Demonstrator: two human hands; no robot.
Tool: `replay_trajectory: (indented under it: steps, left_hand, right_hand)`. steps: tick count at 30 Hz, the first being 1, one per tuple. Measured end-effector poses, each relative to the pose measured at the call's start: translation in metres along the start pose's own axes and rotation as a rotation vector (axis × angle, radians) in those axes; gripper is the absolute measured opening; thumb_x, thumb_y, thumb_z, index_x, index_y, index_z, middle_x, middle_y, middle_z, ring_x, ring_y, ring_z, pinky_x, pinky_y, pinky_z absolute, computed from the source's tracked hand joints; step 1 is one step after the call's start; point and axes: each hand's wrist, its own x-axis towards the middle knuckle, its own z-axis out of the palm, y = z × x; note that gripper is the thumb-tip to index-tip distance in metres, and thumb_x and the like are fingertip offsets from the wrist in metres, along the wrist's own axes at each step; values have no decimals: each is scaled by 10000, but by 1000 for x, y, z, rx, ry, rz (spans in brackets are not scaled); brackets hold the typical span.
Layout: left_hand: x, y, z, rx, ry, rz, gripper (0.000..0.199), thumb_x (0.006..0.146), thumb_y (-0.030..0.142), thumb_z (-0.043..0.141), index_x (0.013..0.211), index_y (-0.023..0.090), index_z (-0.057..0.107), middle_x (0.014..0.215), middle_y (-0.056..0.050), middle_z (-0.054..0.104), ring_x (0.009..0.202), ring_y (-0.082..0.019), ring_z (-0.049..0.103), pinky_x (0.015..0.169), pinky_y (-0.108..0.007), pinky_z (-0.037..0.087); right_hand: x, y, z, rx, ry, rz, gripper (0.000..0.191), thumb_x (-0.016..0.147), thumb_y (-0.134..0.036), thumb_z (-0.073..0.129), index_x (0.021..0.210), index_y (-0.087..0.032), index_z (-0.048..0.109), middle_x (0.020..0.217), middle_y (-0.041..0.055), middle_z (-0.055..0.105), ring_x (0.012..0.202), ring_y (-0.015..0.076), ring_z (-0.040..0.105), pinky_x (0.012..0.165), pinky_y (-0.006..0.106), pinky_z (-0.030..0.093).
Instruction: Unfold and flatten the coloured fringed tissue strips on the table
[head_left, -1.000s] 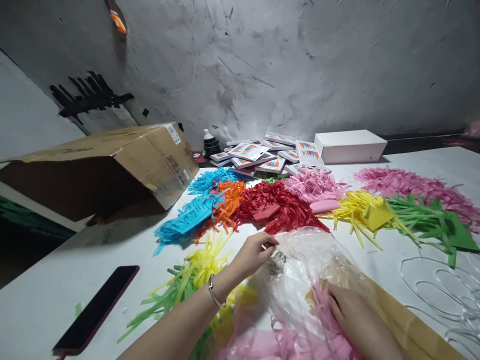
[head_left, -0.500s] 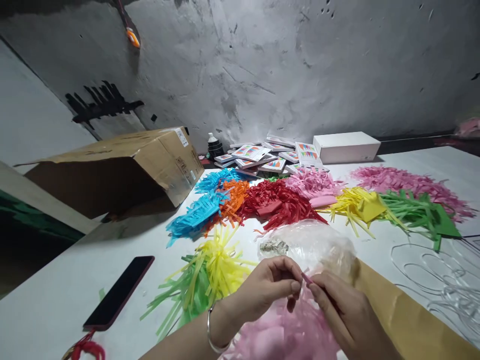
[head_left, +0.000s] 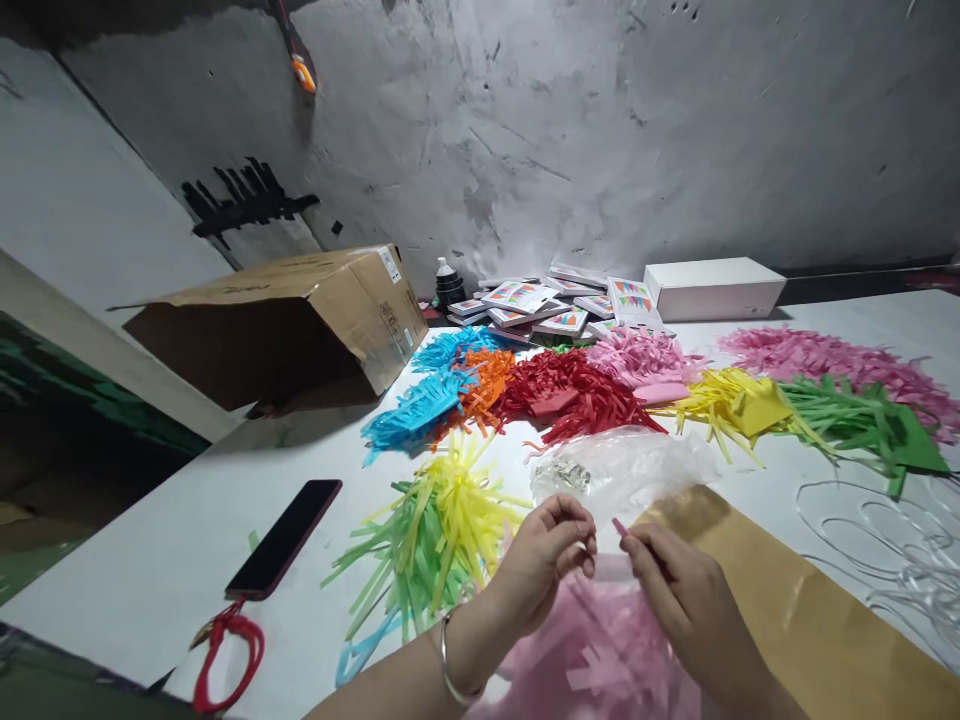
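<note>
My right hand pinches a twisted end of pink tissue paper between thumb and fingertips. Just left of it is my left hand, its fingers curled in and a silver bangle on the wrist; whatever its fingertips hold, if anything, is too small to make out. Below both hands spreads a pile of pink tissue paper fringe, partly hidden by them. Beside my left wrist lie a yellow fringe tassel and a green one.
Blue, red and other coloured tassels lie across the white table. Behind them are printed packets and a white box. A carton, phone, brown paper, plastic bag and white cord surround them.
My hands have drawn slightly apart, and the pink end stays in my right fingers. The view has shifted left, so table items appear farther right.
</note>
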Motion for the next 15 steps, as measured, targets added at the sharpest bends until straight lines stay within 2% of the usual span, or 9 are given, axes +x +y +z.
replay_trajectory:
  steps: [2,4,6,8,9,11,13,15]
  left_hand:
    - [12,-3,-12,139,42,67,116,884,275,524,945,179,545,858,-47,588,734,-173,584,710,-330,527]
    - [23,-6,-20,306,50,153,153,888,253,541,1017,184,587,1029,-90,610,942,-226,582,888,-398,495]
    - [29,-12,-20,470,-28,229,193,859,206,584,1046,192,627,1148,-112,615,1087,-265,547,1007,-446,427]
    - [29,-19,-15,608,-191,275,139,792,139,637,917,192,664,1041,-95,663,1021,-266,581,988,-438,438]
    - [26,-23,-13,667,-279,288,99,760,109,656,818,190,660,932,-77,676,935,-253,604,942,-417,462]
    - [18,-29,-12,768,-420,305,119,745,82,672,698,184,632,767,-49,659,784,-224,614,842,-374,492]
    - [11,-28,-17,839,-493,312,110,793,88,656,733,181,657,767,-53,674,747,-213,621,788,-345,501]
    - [8,-21,-24,873,-508,324,114,855,100,617,858,184,695,864,-67,708,789,-208,644,764,-312,508]
  right_hand:
    - [4,4,-2,-53,95,-36,214,1051,-300,461,937,-220,624,805,2,641,717,136,621,648,227,465]
    - [12,5,-4,-108,149,-140,168,1045,-256,463,999,-218,620,926,36,662,864,156,645,759,246,495]
    - [25,5,-4,-221,71,-250,182,1041,-232,438,1042,-211,619,1095,84,668,1051,192,633,915,304,490]
    - [38,11,-2,-363,-88,-287,228,1031,-205,409,1008,-208,636,1130,99,682,1080,220,634,1005,375,457]
    - [42,16,0,-426,-158,-268,255,1021,-185,401,953,-207,646,1061,96,703,1009,225,658,985,388,466]
    - [44,32,2,-506,-231,-179,314,995,-140,400,798,-208,635,797,64,698,737,203,662,790,339,506]
    - [36,50,1,-539,-261,-87,357,979,-126,418,683,-214,597,600,18,623,519,165,580,558,273,431]
    - [22,65,1,-545,-289,-37,348,981,-160,437,678,-220,598,585,-6,618,476,143,555,488,245,371]
